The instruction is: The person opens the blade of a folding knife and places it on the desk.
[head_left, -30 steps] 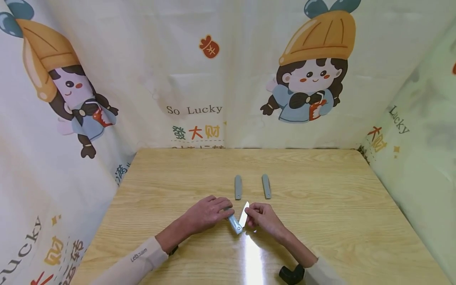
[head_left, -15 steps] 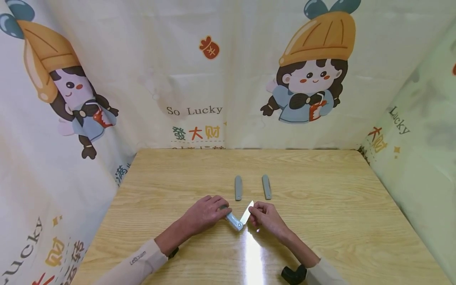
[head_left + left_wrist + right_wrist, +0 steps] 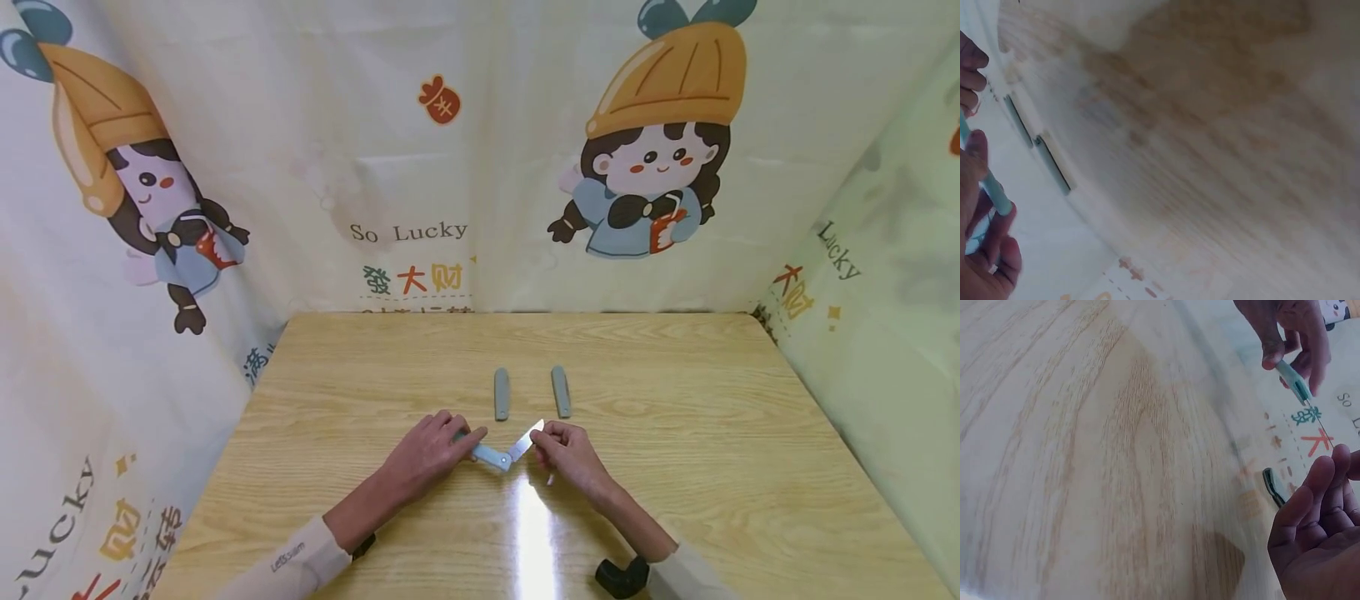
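Note:
A folding knife with a pale blue-green handle [image 3: 491, 457] is held just above the table, between the two hands. Its silver blade [image 3: 524, 444] is partly unfolded, making a wide angle with the handle. My left hand [image 3: 426, 454] grips the handle's far end between thumb and fingers, as the left wrist view also shows. With thumb and fingertips, my right hand [image 3: 572, 458] pinches the blade near its tip. The right wrist view gives the blade edge-on as a thin line from the handle [image 3: 1294, 381] to the right fingertips.
Two folded grey-green knives, a left one [image 3: 502, 394] and a right one [image 3: 561, 392], lie side by side beyond the hands. The wooden table [image 3: 360, 358] meets a printed curtain [image 3: 517, 167] behind and at both sides. Bright glare lies on the near tabletop.
The blade has swung farther out from the handle, widening the angle between them. My left hand shifted slightly left and my right hand slightly right. The two folded knives stayed put.

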Action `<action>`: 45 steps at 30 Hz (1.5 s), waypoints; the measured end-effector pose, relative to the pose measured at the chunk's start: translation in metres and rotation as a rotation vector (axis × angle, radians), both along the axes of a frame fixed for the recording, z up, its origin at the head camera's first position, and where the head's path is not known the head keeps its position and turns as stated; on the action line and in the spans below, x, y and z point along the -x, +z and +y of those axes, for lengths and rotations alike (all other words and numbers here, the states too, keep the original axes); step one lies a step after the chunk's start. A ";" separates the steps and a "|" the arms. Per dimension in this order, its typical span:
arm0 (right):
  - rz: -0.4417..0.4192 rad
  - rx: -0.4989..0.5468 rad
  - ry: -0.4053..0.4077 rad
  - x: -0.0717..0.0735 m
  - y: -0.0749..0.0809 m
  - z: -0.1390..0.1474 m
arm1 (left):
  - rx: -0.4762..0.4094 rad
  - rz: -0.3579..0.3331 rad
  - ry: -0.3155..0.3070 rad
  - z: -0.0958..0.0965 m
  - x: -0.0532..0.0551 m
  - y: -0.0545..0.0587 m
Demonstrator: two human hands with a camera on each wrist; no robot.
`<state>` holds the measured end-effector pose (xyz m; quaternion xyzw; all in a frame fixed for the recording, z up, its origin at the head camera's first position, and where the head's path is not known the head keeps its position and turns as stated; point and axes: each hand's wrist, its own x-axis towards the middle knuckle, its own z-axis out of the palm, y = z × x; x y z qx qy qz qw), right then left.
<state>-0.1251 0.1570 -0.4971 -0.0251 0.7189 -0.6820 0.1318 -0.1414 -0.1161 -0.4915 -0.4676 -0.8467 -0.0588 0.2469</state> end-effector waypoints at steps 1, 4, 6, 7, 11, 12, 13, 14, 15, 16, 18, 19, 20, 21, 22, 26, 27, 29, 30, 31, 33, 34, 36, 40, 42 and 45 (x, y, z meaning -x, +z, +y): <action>-0.002 -0.001 -0.006 0.000 0.000 0.000 | -0.008 0.002 0.014 0.000 -0.001 -0.001; 0.001 -0.014 -0.021 0.001 0.001 0.001 | -0.022 0.035 0.061 0.003 -0.004 -0.002; 0.001 -0.025 -0.031 0.002 0.001 0.002 | -0.032 0.054 0.085 0.004 -0.007 -0.004; -0.001 -0.030 -0.038 0.003 0.001 0.002 | -0.039 0.059 0.098 0.005 -0.009 -0.004; -0.024 -0.011 -0.093 0.004 0.000 0.000 | -0.106 0.005 0.138 0.007 -0.015 -0.004; -0.033 -0.006 -0.110 0.004 0.000 0.000 | -0.125 -0.017 0.149 0.008 -0.017 -0.003; -0.044 0.002 -0.127 0.004 0.000 -0.001 | -0.143 -0.038 0.162 0.009 -0.019 -0.003; -0.054 0.009 -0.145 0.004 0.000 -0.002 | -0.161 -0.061 0.171 0.010 -0.020 -0.001; -0.059 0.014 -0.162 0.004 0.000 -0.002 | -0.175 -0.083 0.181 0.011 -0.022 0.000; -0.063 0.019 -0.177 0.004 0.000 -0.003 | -0.184 -0.101 0.193 0.012 -0.023 0.001; -0.065 0.029 -0.197 0.004 0.000 -0.004 | -0.193 -0.133 0.216 0.014 -0.026 0.003; -0.066 0.036 -0.206 0.004 0.000 -0.005 | -0.195 -0.147 0.229 0.015 -0.027 0.004; -0.065 0.042 -0.212 0.004 0.000 -0.006 | -0.197 -0.159 0.241 0.015 -0.029 0.005; -0.064 0.044 -0.218 0.004 -0.001 -0.007 | -0.198 -0.169 0.256 0.016 -0.030 0.005; -0.065 0.049 -0.224 0.004 -0.001 -0.008 | -0.199 -0.183 0.268 0.016 -0.031 0.005; -0.063 0.045 -0.233 0.004 -0.005 -0.013 | -0.208 -0.253 0.296 0.019 -0.038 0.005; -0.060 0.042 -0.237 0.004 -0.006 -0.013 | -0.209 -0.270 0.299 0.020 -0.039 0.006; -0.054 0.038 -0.239 0.003 -0.007 -0.015 | -0.207 -0.299 0.307 0.021 -0.041 0.006; -0.050 0.035 -0.239 0.003 -0.007 -0.015 | -0.200 -0.304 0.312 0.022 -0.042 0.007; -0.048 0.034 -0.238 0.003 -0.008 -0.015 | -0.190 -0.303 0.319 0.023 -0.042 0.007; -0.045 0.029 -0.234 0.002 -0.007 -0.016 | -0.154 -0.291 0.336 0.023 -0.043 0.008; -0.046 0.024 -0.231 0.001 -0.007 -0.016 | -0.129 -0.277 0.343 0.023 -0.043 0.008; -0.048 0.018 -0.228 0.001 -0.006 -0.016 | -0.064 -0.236 0.347 0.024 -0.044 0.009; -0.054 0.013 -0.241 -0.001 -0.004 -0.018 | 0.070 -0.148 0.317 0.026 -0.045 0.010; -0.061 0.017 -0.252 -0.001 -0.003 -0.019 | 0.128 -0.107 0.296 0.027 -0.045 0.010; -0.065 0.017 -0.254 -0.002 -0.004 -0.020 | 0.168 -0.050 0.286 0.027 -0.045 0.009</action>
